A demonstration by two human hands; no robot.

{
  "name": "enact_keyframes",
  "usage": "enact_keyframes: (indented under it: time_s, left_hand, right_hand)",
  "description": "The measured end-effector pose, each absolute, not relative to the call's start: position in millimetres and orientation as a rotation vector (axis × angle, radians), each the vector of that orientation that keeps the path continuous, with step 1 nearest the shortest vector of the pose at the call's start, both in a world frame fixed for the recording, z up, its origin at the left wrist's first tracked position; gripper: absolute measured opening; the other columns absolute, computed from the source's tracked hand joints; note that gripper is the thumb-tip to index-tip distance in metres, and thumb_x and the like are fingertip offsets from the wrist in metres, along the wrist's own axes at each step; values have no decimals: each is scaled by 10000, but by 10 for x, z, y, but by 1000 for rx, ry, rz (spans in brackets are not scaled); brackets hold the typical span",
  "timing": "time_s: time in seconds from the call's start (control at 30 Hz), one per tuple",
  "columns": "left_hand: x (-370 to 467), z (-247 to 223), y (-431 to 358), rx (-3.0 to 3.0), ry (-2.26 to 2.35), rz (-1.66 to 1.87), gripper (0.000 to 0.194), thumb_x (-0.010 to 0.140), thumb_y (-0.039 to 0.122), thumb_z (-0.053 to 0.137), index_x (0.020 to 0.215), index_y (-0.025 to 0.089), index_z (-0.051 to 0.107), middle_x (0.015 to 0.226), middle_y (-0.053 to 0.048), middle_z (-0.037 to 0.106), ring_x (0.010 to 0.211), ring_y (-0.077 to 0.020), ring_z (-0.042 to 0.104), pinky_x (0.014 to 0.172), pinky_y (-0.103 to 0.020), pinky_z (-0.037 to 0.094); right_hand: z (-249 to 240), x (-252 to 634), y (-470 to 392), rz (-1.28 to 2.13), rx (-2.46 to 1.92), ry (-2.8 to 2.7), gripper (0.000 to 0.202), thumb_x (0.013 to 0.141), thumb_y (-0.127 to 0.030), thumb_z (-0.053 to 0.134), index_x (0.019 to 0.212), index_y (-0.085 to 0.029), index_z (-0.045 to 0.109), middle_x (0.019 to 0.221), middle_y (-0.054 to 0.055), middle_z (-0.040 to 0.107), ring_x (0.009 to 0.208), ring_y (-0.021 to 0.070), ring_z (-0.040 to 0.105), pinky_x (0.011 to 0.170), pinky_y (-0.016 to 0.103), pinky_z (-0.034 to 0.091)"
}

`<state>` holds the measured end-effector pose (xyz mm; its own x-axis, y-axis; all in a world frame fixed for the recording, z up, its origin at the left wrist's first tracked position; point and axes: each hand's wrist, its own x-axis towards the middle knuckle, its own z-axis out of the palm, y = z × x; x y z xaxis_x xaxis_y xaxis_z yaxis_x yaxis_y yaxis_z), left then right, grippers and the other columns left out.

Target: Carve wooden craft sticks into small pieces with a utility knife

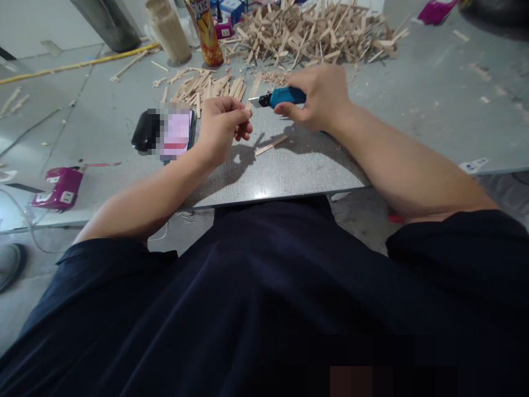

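My right hand (324, 99) is closed round the blue handle of a utility knife (287, 96). Its blade points left and meets, or nearly meets, a small wooden stick (248, 105) pinched between the thumb and fingers of my left hand (225, 124). Most of that stick is hidden by my fingertips. Below the hands, a single flat wooden stick (271, 145) lies on the grey table (264, 179). Just behind my left hand is a low pile of cut sticks (206, 88), with small shavings (276, 79) to its right.
A large heap of sticks (318, 33) spreads across the back. Left of it stand a snack-coloured bottle (206, 33) and a cloudy jar (167, 30). A phone (177, 135) and a black case (145, 130) lie left of my left hand. A magenta tape dispenser-like object (60, 188) sits far left.
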<state>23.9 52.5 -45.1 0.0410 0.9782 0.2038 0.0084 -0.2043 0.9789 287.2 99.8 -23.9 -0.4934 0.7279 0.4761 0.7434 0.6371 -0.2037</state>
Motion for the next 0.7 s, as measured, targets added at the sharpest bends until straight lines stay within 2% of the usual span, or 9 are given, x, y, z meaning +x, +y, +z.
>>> enact_keyframes:
  time_s: [0.17, 0.27, 0.37, 0.43, 0.5, 0.6, 0.7]
  left_hand:
    - [238, -439, 503, 1340, 1010, 1331, 147, 780, 183, 823, 688, 248, 728, 554, 23, 687, 468, -135, 580, 512, -337, 312]
    - [250, -464, 481, 1339, 985, 1338, 128, 772, 191, 828, 689, 238, 743, 559, 15, 698, 456, -135, 582, 514, -336, 314]
    - [249, -493, 492, 1360, 1008, 1330, 130, 775, 196, 808, 695, 242, 716, 565, 24, 697, 465, -116, 564, 523, -340, 320]
    - [248, -511, 512, 1387, 1026, 1319, 166, 798, 243, 840, 726, 255, 691, 586, 36, 704, 491, -108, 565, 535, -348, 330]
    - [256, -531, 534, 1412, 1045, 1321, 244, 834, 329, 887, 751, 276, 664, 616, 40, 714, 516, -114, 580, 552, -362, 354]
    - [289, -568, 561, 1432, 1073, 1357, 332, 837, 467, 914, 751, 316, 631, 613, 54, 708, 519, -127, 561, 558, -383, 365]
    - [315, -589, 567, 1435, 1083, 1386, 274, 786, 488, 864, 749, 343, 635, 580, 86, 691, 512, -119, 517, 562, -387, 360]
  right_hand:
    - [-179, 3050, 1114, -11, -1327, -2118, 707, 1081, -958, 529, 805, -328, 366, 830, 85, 633, 789, 312, 470, 737, 462, 231]
    - [-147, 3195, 1154, -37, -1334, -2008, 707, 1048, -1022, 452, 789, -364, 445, 823, 104, 651, 817, 367, 543, 725, 483, 278]
    - [-151, 3184, 1098, 1, -1229, -2048, 668, 1030, -1019, 463, 786, -397, 485, 798, 93, 620, 823, 400, 565, 713, 512, 303]
    - [-179, 3084, 1025, 18, -1160, -2110, 681, 1062, -969, 504, 799, -348, 407, 789, 74, 596, 783, 355, 543, 731, 506, 307]
    - [-222, 2962, 960, 54, -1103, -2248, 693, 1102, -956, 486, 814, -333, 390, 833, 71, 637, 808, 335, 523, 778, 509, 332]
    - [-290, 2839, 939, 72, -1126, -2359, 713, 1059, -1008, 470, 787, -355, 378, 830, 66, 656, 813, 347, 493, 800, 528, 352]
    - [-331, 2816, 993, 75, -1165, -2332, 727, 942, -1049, 549, 734, -381, 353, 786, 67, 638, 802, 355, 477, 796, 537, 352]
